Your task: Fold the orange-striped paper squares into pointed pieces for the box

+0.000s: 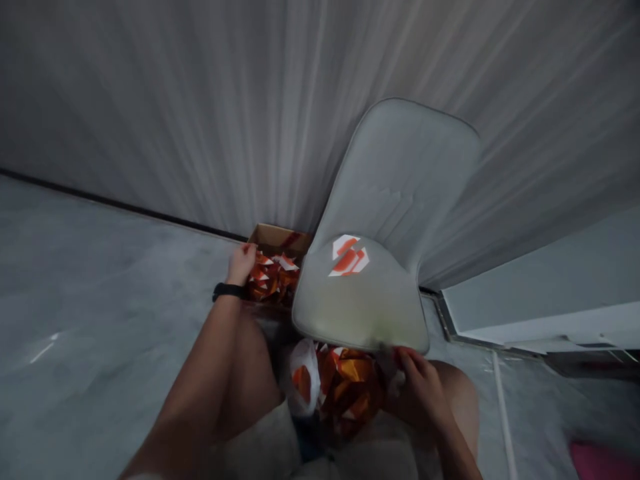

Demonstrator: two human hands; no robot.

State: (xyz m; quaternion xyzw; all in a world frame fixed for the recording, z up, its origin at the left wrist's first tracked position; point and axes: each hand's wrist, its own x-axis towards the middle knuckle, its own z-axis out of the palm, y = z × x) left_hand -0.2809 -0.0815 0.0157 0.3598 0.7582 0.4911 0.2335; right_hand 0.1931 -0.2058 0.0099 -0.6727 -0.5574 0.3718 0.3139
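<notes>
Several orange foil packets point(350, 383), partly hidden behind the right hand point(420, 393)

Your right hand point(419, 393) blurs against the pale grey chair seat point(360, 300), so its grip can't be told. The seat hides part of the brown cardboard box point(277, 239); the picture's edge cuts off a pink object point(603, 463).
</notes>
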